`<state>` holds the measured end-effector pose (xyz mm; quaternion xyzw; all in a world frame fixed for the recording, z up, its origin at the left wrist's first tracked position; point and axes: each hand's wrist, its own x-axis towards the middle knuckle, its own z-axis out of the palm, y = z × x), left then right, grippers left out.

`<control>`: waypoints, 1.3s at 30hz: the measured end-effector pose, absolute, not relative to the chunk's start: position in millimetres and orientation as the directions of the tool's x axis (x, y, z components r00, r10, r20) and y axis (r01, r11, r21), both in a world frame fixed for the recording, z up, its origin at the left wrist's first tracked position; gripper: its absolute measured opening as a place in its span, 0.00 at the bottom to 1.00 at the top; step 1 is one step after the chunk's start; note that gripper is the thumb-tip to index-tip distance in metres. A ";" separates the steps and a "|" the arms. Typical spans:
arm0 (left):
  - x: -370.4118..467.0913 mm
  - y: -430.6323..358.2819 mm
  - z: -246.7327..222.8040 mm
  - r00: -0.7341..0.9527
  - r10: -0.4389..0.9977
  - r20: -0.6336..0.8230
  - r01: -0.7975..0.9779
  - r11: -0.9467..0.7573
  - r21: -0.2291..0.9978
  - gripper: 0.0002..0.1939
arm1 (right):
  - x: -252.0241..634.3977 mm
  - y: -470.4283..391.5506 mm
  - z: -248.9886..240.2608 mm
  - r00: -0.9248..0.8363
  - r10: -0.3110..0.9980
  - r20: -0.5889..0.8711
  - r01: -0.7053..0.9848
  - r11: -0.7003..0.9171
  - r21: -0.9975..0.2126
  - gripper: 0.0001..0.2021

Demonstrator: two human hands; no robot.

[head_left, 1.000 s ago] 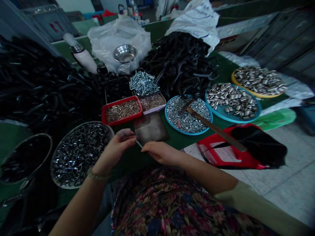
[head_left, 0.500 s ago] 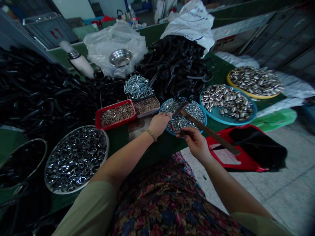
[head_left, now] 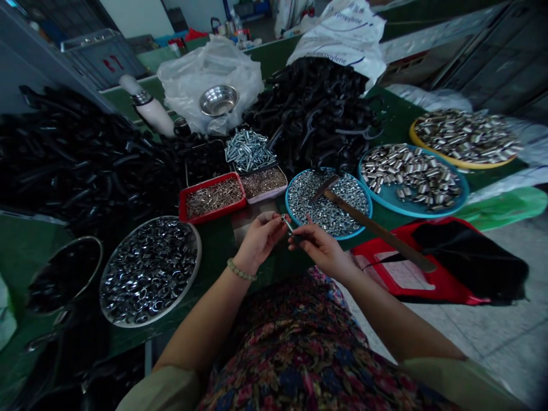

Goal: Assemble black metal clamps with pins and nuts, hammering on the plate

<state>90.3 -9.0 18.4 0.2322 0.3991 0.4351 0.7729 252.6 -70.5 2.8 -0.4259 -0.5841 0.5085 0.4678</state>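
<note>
My left hand (head_left: 259, 240) pinches a small shiny metal piece (head_left: 283, 218) at the near end of a silvery bolt (head_left: 288, 227). Closed around the bolt's other end and a small dark part is my right hand (head_left: 319, 246). Both hands meet in front of the blue tray of small nuts (head_left: 365, 227). Across that tray lies a hammer (head_left: 377, 228), its head over the nuts. A red tray of pins (head_left: 182, 206) and a light box of tiny parts (head_left: 286, 188) stand just beyond my left hand.
A round tray of metal rings (head_left: 199, 251) is at the left. Black parts (head_left: 317, 114) are heaped at the back. Trays of metal sleeves, one blue (head_left: 462, 200) and one yellow (head_left: 413, 134), stand right. A red and black bag (head_left: 462, 257) lies front right.
My left hand has come back from the tray of nuts to the bolt's end, with a small metal piece between its fingers. The right hand has shifted slightly left with the bolt.
</note>
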 end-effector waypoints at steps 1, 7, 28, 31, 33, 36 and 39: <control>86.1 -13.1 19.4 0.313 0.859 -0.405 -0.506 0.512 0.694 0.09 | 249.2 -70.1 4.8 -0.221 0.969 0.108 0.026 0.117 -0.993 0.09; 64.5 -26.2 25.7 0.284 0.902 -0.325 -0.490 0.428 0.759 0.11 | 235.1 -72.5 6.3 -0.278 0.958 0.066 0.095 0.096 -0.991 0.11; 8.5 -29.1 78.3 0.447 0.872 0.199 0.076 -0.259 0.963 0.03 | 197.3 -62.7 15.5 -0.331 0.936 -0.121 -0.419 -0.261 -0.870 0.12; 8.8 -36.5 73.3 0.459 0.836 0.299 0.171 -0.414 0.894 0.08 | 194.4 -66.4 18.0 -0.336 0.928 -0.160 -0.538 -0.328 -0.776 0.09; 7.3 -38.1 71.4 0.458 0.836 0.303 0.242 -0.445 0.862 0.12 | 195.4 -67.1 20.2 -0.363 0.914 -0.184 -0.590 -0.378 -0.714 0.10; 4.0 -37.5 72.5 0.441 0.854 0.277 0.318 -0.437 0.841 0.19 | 200.4 -65.7 20.5 -0.435 0.879 -0.197 -0.555 -0.434 -0.710 0.16; 1.7 -35.7 77.1 0.520 0.814 0.258 0.245 -0.432 0.868 0.18 | 206.8 -62.7 15.9 -0.431 0.877 -0.210 -0.480 -0.420 -0.770 0.17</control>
